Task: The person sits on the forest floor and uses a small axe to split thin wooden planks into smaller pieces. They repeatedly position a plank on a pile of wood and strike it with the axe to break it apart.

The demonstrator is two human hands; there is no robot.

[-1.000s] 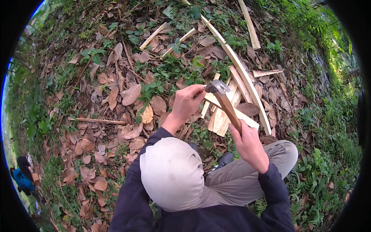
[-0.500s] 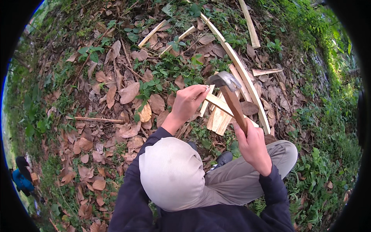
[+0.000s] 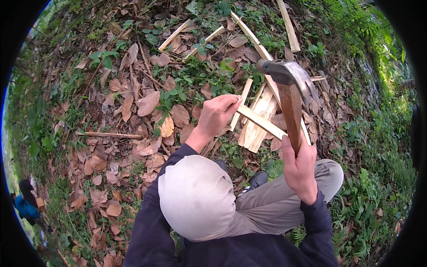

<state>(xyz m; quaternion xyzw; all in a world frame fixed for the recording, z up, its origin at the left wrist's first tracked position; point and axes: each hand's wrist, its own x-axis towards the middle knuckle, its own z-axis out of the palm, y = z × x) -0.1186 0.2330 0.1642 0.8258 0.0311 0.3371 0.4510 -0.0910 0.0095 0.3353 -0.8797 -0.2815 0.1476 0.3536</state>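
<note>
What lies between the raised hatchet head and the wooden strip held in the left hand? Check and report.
Nothing visible does. The hatchet, gripped by the right hand, is raised over the split pieces; only open air shows between its head and the wooden strip. The left hand pinches the strip's left end, off to the side.

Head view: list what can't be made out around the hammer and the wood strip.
- Hammer: its striking face points away from the camera, and the lower handle is hidden inside the right hand.
- Wood strip: its near end is covered by the left hand, so the grip on it is unclear.
- Feet: only one shoe peeks out past the cap.
- Left edge: a figure in blue, too small and warped.
</note>
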